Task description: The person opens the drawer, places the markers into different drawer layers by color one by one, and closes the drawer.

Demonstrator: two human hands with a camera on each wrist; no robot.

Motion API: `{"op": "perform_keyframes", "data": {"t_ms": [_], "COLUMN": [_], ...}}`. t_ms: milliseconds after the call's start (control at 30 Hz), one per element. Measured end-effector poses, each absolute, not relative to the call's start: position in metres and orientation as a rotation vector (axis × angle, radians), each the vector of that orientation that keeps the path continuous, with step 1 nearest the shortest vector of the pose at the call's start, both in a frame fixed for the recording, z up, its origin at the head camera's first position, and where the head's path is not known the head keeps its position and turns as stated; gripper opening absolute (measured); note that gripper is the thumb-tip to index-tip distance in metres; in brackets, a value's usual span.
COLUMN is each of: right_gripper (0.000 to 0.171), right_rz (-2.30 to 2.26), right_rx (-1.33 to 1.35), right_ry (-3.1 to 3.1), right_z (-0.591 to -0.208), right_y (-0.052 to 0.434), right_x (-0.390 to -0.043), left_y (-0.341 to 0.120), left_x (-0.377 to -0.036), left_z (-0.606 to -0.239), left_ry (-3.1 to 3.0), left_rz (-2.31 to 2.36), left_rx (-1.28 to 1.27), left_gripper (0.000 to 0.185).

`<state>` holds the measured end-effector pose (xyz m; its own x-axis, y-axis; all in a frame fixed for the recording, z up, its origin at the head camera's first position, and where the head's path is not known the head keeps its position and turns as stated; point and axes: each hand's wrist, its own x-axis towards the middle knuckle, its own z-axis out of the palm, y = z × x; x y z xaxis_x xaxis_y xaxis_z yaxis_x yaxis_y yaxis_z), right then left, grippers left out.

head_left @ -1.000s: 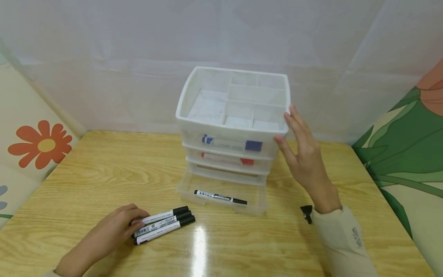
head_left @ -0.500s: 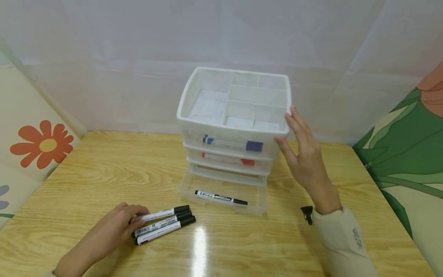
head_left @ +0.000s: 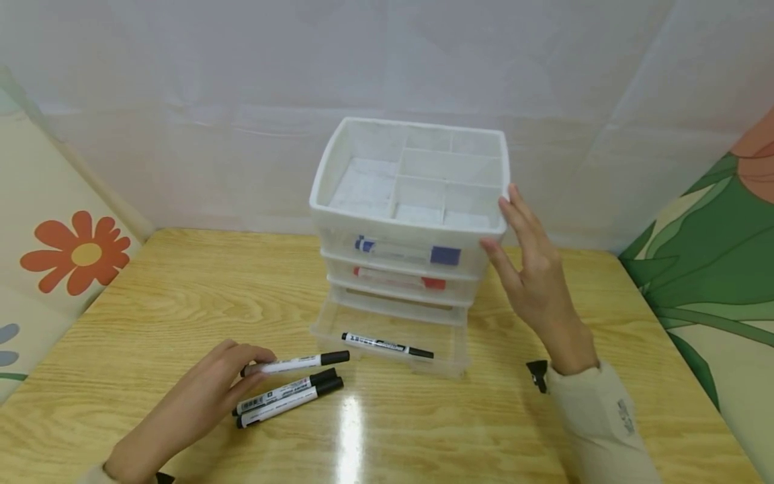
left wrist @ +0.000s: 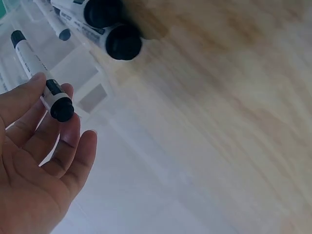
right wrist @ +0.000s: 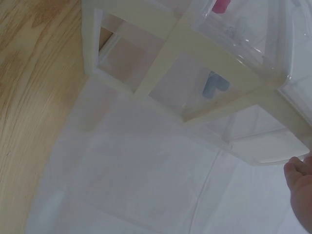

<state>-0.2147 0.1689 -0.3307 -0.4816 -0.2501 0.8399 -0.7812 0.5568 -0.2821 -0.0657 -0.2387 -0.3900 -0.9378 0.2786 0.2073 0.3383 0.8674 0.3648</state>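
My left hand pinches a white marker with a black cap between thumb and fingers; in the left wrist view the held marker stands clear of the others. Just below it in the head view, two more black-capped markers lie side by side on the table. My right hand rests its fingers and thumb against the right front corner of a white drawer organizer. Its bottom drawer is pulled out, and one black marker lies inside.
A blue marker shows through the top drawer and a red marker through the middle one, both pushed in. Divided compartments form the organizer's top tray. A white sheet hangs behind the wooden table.
The left hand has lifted the topmost of the three loose markers and moved it slightly right, away from the other two. The right hand has stayed on the organizer.
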Motion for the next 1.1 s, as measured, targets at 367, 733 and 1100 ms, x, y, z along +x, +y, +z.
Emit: {"op": "perform_keyframes", "data": {"t_ms": [367, 733, 1100], "right_gripper": [0.063, 0.063, 0.063], "right_rz": [0.866, 0.861, 0.866], "right_rx": [0.831, 0.825, 0.838], "right_ry": [-1.998, -1.992, -1.989], "right_z": [-0.332, -0.332, -0.331], "right_y": [0.170, 0.170, 0.169], "right_x": [-0.214, -0.215, -0.215], "left_y": [-0.219, -0.197, -0.182], "left_x": [-0.079, -0.097, -0.113], "left_z": [-0.381, -0.367, -0.362], "left_ry": [-2.687, -2.704, -2.725], "left_rz": [-0.615, -0.633, -0.605], "left_rx": [-0.693, -0.748, -0.776], "left_gripper": [0.032, 0.026, 0.026]}}
